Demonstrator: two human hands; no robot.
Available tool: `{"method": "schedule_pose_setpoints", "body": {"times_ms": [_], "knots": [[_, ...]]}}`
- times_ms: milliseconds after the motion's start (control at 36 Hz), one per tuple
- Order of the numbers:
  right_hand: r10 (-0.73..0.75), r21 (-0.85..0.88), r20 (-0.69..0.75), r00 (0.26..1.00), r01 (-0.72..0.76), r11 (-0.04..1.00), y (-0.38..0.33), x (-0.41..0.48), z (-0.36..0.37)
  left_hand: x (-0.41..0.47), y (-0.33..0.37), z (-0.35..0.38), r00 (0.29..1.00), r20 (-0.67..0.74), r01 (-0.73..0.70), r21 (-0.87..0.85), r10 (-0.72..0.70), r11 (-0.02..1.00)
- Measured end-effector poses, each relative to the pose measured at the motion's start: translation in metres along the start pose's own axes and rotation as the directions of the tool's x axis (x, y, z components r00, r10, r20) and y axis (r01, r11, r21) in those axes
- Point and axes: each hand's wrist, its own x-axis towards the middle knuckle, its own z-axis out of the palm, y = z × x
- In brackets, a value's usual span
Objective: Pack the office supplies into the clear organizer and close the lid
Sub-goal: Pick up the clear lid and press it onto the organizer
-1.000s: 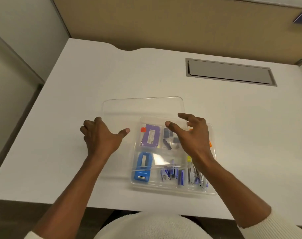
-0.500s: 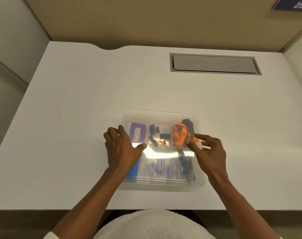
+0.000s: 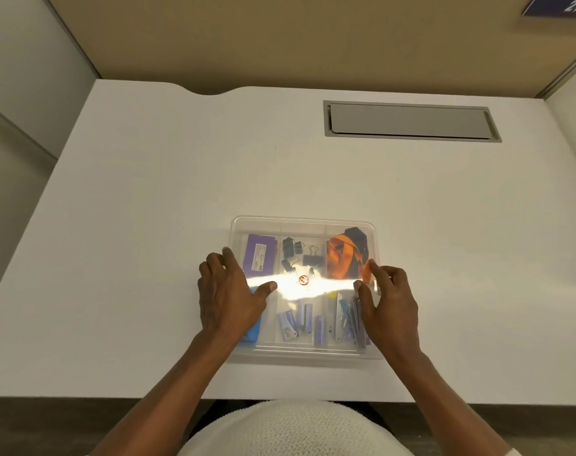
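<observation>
The clear organizer [image 3: 304, 222] sits on the white desk with its transparent lid lying over it. Through the lid I see a purple box [image 3: 259, 255], black binder clips [image 3: 298, 253], an orange and black item [image 3: 345, 258], small purple packs [image 3: 304, 319], pens or metal tools [image 3: 345, 319] and a blue item [image 3: 252, 330]. My left hand [image 3: 229, 299] lies flat on the lid's left side, fingers spread. My right hand [image 3: 390, 304] rests on the lid's right edge, fingers apart. A bright glare band crosses the lid between them.
A grey cable hatch [image 3: 411, 121] is set into the desk at the back right. Tan partition walls [image 3: 280, 37] stand behind the white desk [image 3: 148, 209]. The desk's front edge is just below the organizer.
The lid, which lay offset to the upper left of the organizer, now covers it. Both hands shifted onto its left and right sides, and the view tilted up.
</observation>
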Motion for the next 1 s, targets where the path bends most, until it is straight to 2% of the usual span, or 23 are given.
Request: {"method": "schedule_pose_setpoints", "body": {"times_ms": [111,306,556,639,722,806,889,1000], "knots": [[-0.078,-0.143,0.032,0.996,0.082,0.986,0.007,-0.007,0.007,0.001,-0.006,0.002,0.999,-0.013,-0.048,0.001,0.048,0.999],[-0.229,-0.170,0.019,0.973,0.229,0.959,0.011,-0.005,0.014,0.007,-0.025,0.008,0.976,-0.100,-0.192,0.038,0.194,0.981],[-0.183,-0.102,0.071,0.981,0.189,0.977,0.019,-0.001,0.023,0.031,-0.035,0.016,0.964,-0.127,-0.232,0.016,0.232,0.973],[-0.200,-0.125,0.088,0.976,0.210,0.970,0.023,0.000,0.024,0.034,-0.038,0.023,0.958,-0.140,-0.258,-0.041,0.250,0.965],[-0.206,-0.117,0.103,0.973,0.218,0.969,0.026,0.002,0.026,0.040,-0.042,0.030,0.922,-0.137,-0.377,-0.095,0.363,0.922],[-0.200,-0.094,0.096,0.975,0.209,0.973,0.026,0.003,0.028,0.049,-0.044,0.032,0.861,-0.108,-0.505,-0.068,0.497,0.860],[-0.213,-0.065,0.087,0.973,0.219,0.974,0.025,0.004,0.028,0.054,-0.045,0.033,0.838,-0.061,-0.545,-0.043,0.543,0.837],[-0.212,-0.035,0.075,0.974,0.215,0.976,0.025,0.007,0.028,0.056,-0.046,0.034,0.842,-0.034,-0.539,-0.022,0.538,0.842]]}}
